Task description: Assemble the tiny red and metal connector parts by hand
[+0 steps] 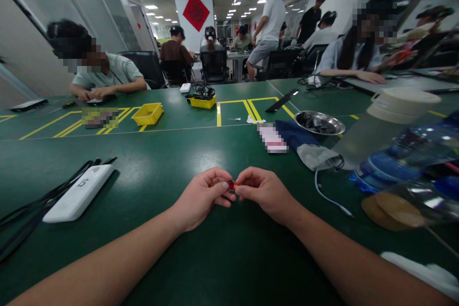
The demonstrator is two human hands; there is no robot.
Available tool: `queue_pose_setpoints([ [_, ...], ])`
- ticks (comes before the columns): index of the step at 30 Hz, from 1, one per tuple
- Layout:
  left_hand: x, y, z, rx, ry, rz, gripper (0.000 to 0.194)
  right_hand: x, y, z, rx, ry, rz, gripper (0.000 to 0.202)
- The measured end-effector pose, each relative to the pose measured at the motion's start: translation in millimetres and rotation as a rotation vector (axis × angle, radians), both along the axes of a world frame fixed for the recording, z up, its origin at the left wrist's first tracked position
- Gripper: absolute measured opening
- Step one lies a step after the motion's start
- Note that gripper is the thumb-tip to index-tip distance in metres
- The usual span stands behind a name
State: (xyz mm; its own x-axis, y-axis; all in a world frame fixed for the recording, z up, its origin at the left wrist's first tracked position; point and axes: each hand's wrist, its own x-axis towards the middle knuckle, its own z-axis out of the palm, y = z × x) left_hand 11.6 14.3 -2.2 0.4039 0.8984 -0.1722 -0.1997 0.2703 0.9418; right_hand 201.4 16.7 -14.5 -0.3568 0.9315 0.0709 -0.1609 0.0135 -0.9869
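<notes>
My left hand [207,196] and my right hand [267,193] meet over the middle of the green table [172,167]. Between their fingertips is a small red piece [232,185], with dark and orange parts showing; its kind is too small to make out. The left thumb and forefinger pinch its left end, while the right thumb and forefinger close on its right end. Both hands are closed, and the fingers hide much of the piece.
A white power bank [81,193] with black cables lies at left. Yellow bins [147,114] stand farther back. At right are a metal bowl [319,123], a blue-grey pouch [311,153], a pale cable [330,198], a large tumbler [380,124] and bottles [398,205]. People sit across the table.
</notes>
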Motion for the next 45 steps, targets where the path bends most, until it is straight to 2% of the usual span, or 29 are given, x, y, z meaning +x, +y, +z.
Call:
queue_pose_setpoints([
  [5, 0.3, 1.3, -3.6, 0.036, -0.005, 0.013, 0.013, 0.0, 0.5, 0.6, 0.015, -0.026, -0.02, 0.012],
  [14, -2.5, 0.6, 1.7, -0.01, -0.051, -0.035, 0.016, -0.7, -0.4, 2.3, 0.02, -0.021, -0.012, 0.014],
  [33, -3.1, 2.9, -0.3, 0.025, -0.024, -0.042, 0.016, 2.2, -0.3, 5.6, 0.053, -0.098, -0.034, 0.012],
  [45, -3.2, 2.3, 0.8, 0.015, -0.031, -0.022, 0.019, 3.5, -3.1, 8.1, 0.011, -0.064, -0.011, 0.011],
])
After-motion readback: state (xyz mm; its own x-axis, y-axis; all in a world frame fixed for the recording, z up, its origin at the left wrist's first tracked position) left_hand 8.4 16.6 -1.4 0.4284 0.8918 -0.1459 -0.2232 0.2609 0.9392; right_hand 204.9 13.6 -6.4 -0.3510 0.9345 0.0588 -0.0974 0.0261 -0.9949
